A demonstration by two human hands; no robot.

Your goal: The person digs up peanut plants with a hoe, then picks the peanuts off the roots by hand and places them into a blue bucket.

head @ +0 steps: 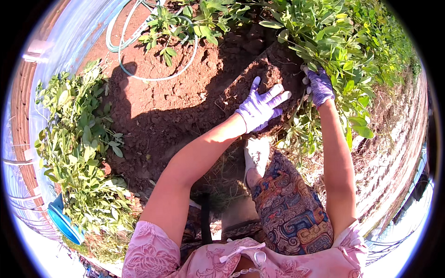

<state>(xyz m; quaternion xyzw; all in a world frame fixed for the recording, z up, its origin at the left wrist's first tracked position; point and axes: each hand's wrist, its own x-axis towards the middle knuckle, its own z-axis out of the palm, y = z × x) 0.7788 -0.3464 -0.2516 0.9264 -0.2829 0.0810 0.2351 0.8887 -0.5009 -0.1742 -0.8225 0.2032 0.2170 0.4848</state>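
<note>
My left hand (260, 106), in a purple glove with pale fingertips, lies spread over a clump of loose reddish-brown soil (252, 74). Its fingers are apart and I see nothing held in them. To its right, my right hand (320, 85) wears a matching glove and reaches in at the base of a leafy green plant (328, 41). The fingers there bend down between the soil and the stems. Leaves and shadow hide whether they grip anything. More leaves of the plant hang just below that hand.
A pale rope (158, 79) loops over the soil at upper left. Pulled-looking leafy plants (85, 139) are heaped at left, with a blue basin (66, 222) below them. My white shoe (256, 156) stands close under my left hand. Dry straw (393, 139) covers ground at right.
</note>
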